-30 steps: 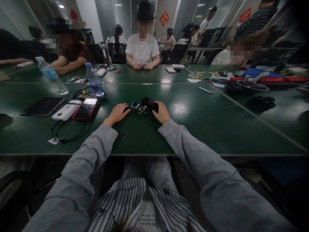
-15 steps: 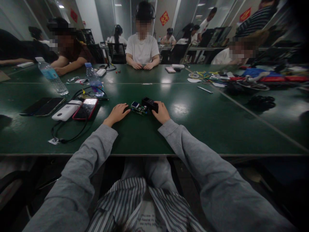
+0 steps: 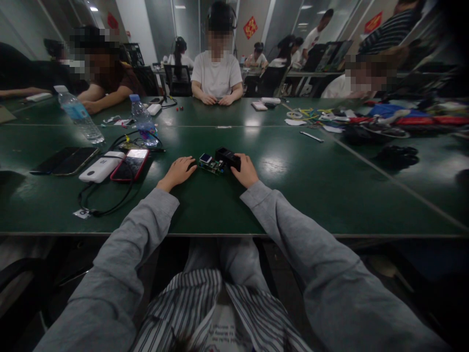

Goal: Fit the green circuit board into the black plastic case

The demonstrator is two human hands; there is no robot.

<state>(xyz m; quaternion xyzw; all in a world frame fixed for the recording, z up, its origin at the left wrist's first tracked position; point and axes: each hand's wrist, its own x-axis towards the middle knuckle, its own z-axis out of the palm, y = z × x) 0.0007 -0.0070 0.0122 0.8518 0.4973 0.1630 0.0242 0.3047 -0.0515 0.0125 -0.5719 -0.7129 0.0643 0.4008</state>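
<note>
Circuit board (image 3: pixel 211 165) with one small screen (image 3: pixel 205 158), flat on the green table (image 3: pixel 216 210) and between the two hands. Taken as clock centre. Near edge (image 3: pixel 220 235) straight across at six o'clock, with bare green surface all the way up to board and wrists. More open surface at three o'clock, past the right hand (image 3: pixel 245 170), as far as a diagonal seam (image 3: pixel 384 172). Bare strip at twelve o'clock, crossed by one straight seam (image 3: pixel 224 127). Less room at nine o'clock: a gap beyond the left hand (image 3: pixel 178 172), then phone and power bank. Left hand palm down, holding nothing visible, fingers a little apart, thumb and fingertips just beside the board's nine o'clock end. Right hand closed around the three o'clock end of a black box (image 3: pixel 226 156), thumb on the near side. Box just beyond the board toward two o'clock; cannot tell whether touching. In number: one board, one black box, one red-edged phone (image 3: pixel 130 165), one white power bank (image 3: pixel 101 167), both at nine o'clock. Farther out, dark flat item (image 3: pixel 66 161), single or paired, cannot tell. At ten o'clock, two bottles, blue-capped (image 3: pixel 142 120) nearer and white-capped (image 3: pixel 80 115) farther. One slim rod (image 3: pixel 311 137) between two and three; cable heap (image 3: pixel 330 116) at two, too tangled to count. One person in white (image 3: pixel 217 73) seated opposite, twelve o'clock.
</note>
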